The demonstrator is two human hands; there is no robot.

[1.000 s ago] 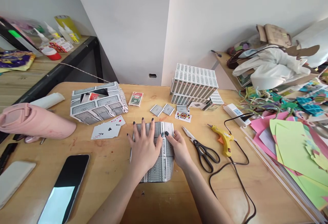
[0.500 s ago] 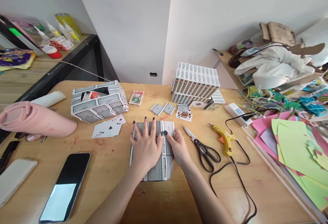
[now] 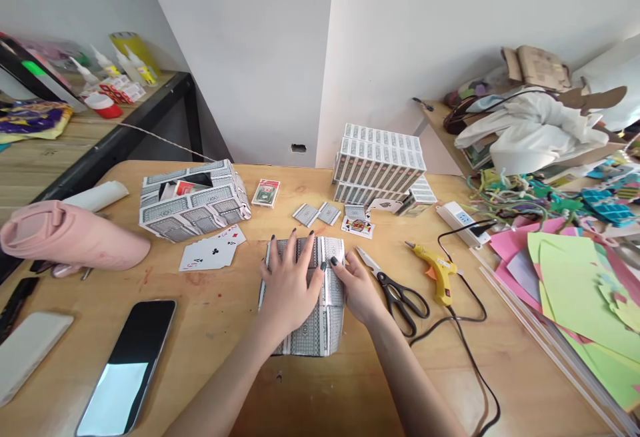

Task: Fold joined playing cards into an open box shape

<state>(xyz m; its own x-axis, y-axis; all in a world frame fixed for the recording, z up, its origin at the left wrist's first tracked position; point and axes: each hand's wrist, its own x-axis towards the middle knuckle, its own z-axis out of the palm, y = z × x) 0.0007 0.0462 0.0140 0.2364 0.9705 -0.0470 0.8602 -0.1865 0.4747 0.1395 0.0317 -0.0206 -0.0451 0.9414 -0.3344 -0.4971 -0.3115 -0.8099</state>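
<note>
A box covered with grey-patterned playing cards [image 3: 305, 330] lies before me on the table. Across its top my left hand [image 3: 293, 284] rests flat, fingers spread. At the box's right edge my right hand [image 3: 361, 287] has its thumb on top and its curled fingers against the side, partly hidden. Just right of that hand lie black-handled scissors [image 3: 400, 294], blades slightly apart. Beyond the box are two face-down cards [image 3: 306, 214] and a face card [image 3: 358, 226]. A fan of face-up cards [image 3: 206, 254] lies to the left.
A card-covered tissue box [image 3: 195, 207] stands back left, near a boxed deck [image 3: 266, 192]. Stacked card boxes [image 3: 383, 157] rise at the back. A yellow glue gun [image 3: 440, 272] trails its cord on the right. Left are a phone [image 3: 130, 364] and a pink tumbler [image 3: 75, 237].
The box has shifted slightly to the right under both hands. My right hand has moved a little rightward with its edge. The other objects keep their places.
</note>
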